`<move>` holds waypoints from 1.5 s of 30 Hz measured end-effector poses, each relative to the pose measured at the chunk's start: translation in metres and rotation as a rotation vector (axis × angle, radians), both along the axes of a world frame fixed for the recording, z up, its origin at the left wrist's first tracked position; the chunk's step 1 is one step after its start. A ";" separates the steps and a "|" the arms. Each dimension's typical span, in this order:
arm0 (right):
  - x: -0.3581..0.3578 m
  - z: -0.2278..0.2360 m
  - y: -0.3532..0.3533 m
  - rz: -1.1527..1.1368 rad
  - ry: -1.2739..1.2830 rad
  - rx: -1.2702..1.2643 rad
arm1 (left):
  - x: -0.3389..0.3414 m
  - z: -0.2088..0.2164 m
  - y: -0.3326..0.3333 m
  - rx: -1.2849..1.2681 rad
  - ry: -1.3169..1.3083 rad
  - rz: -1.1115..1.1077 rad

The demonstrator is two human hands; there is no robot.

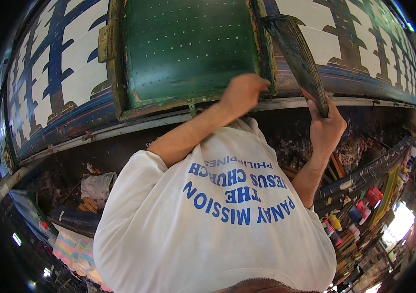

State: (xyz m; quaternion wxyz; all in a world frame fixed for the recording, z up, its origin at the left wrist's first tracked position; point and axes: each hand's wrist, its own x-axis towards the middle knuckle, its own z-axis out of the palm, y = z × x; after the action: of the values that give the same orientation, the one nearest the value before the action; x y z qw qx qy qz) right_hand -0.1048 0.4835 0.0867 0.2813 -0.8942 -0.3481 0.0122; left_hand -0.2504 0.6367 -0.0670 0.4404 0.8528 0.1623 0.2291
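My right hand (327, 124) grips the lower end of a long, dark squeegee (295, 53), its fingers wrapped around the edge. The squeegee slants up and to the left, its far end near the right side of a screen printing frame (117, 68). Green mesh (191, 49) with rows of pale dots fills this worn wooden frame. My left hand (247, 93) is closed, over the frame's near right corner. Its curled fingers point right, and whatever they may hold is hidden.
A long printing table (81, 117) runs across, with white panels (83, 56) on its dark, paint-stained top. A metal rail (364, 101) follows its near edge. Paint containers (374, 195) stand at the right. Pastel cloth (73, 249) and a pale bundle (96, 188) lie lower left.
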 end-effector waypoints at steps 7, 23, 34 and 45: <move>0.014 0.000 -0.009 0.069 0.000 0.102 | 0.012 0.011 -0.070 0.371 0.236 -0.625; 0.013 -0.009 -0.012 0.082 -0.011 0.049 | 0.027 -0.024 -0.028 0.403 0.391 0.007; -0.017 -0.003 0.017 0.183 0.019 0.077 | -0.048 0.001 0.029 0.172 0.279 0.029; -0.055 -0.004 0.062 0.222 0.106 0.031 | -0.238 0.033 0.057 -1.093 -0.251 0.510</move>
State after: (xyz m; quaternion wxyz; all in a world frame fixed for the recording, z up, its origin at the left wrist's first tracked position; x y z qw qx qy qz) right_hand -0.1602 0.5455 0.0829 0.3099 -0.8437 -0.4299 0.0851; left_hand -0.4880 0.6939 -0.0339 0.7609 0.4046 0.4019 0.3094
